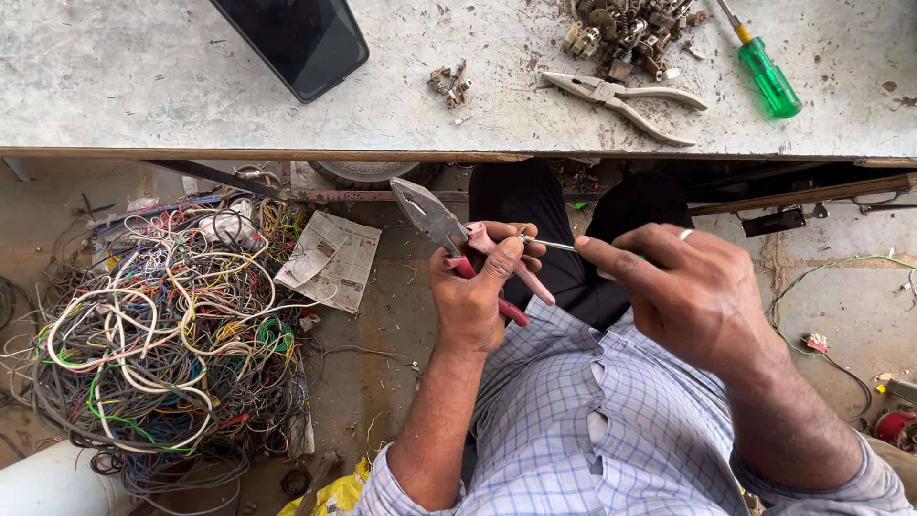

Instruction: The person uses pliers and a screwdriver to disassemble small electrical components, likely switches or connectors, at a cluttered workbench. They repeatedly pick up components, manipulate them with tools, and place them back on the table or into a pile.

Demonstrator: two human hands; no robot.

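Observation:
My left hand [475, 291] grips combination pliers [432, 218] by their red handles, the grey jaws pointing up and left toward the bench edge. The left fingers also pinch a small part against the handles. My right hand [693, 291], a ring on one finger, holds a thin screwdriver [551, 245] whose metal shaft points left to that small part. Both hands work over my lap, just below the grey bench [172, 105].
On the bench lie a dark phone [296, 38], bare metal pliers [621, 98], a green-handled screwdriver [764, 72], a heap of small metal parts [626, 33] and a few loose bits [451, 84]. A big tangle of coloured wires [162, 334] and a newspaper [332, 260] lie on the floor at left.

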